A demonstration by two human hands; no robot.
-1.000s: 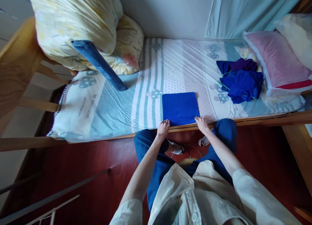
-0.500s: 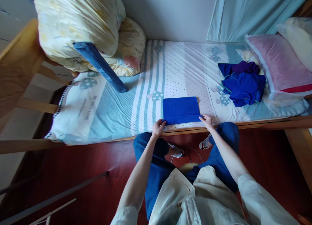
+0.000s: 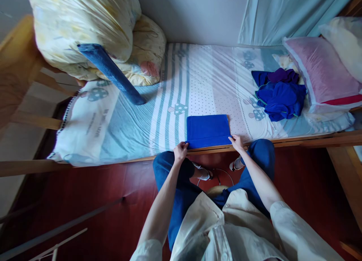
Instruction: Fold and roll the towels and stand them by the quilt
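Note:
A folded blue cloth (image 3: 208, 129) lies flat at the front edge of the bed (image 3: 135, 132), its near strip reaching the wooden rail. My left hand (image 3: 180, 151) pinches its near left corner. At the near right corner, the fingers of my right hand (image 3: 236, 142) are closed on the same cloth. Further right on the sheet is a crumpled heap of blue and purple clothes (image 3: 283, 97). A rolled denim piece (image 3: 111, 74) slants across the left part of the bed, its upper end against a yellowish bedding bundle (image 3: 85, 23).
A pink pillow (image 3: 322, 70) in a clear cover lies at the right end. The wooden bed rail (image 3: 299, 141) runs along the front, close to my knees. Behind hangs a pale curtain (image 3: 271, 19). Thin metal bars (image 3: 73, 217) stand at the lower left.
Both hands have drawn the near edge of the blue cloth slightly toward me, and it now reaches the rail. The view has shifted slightly.

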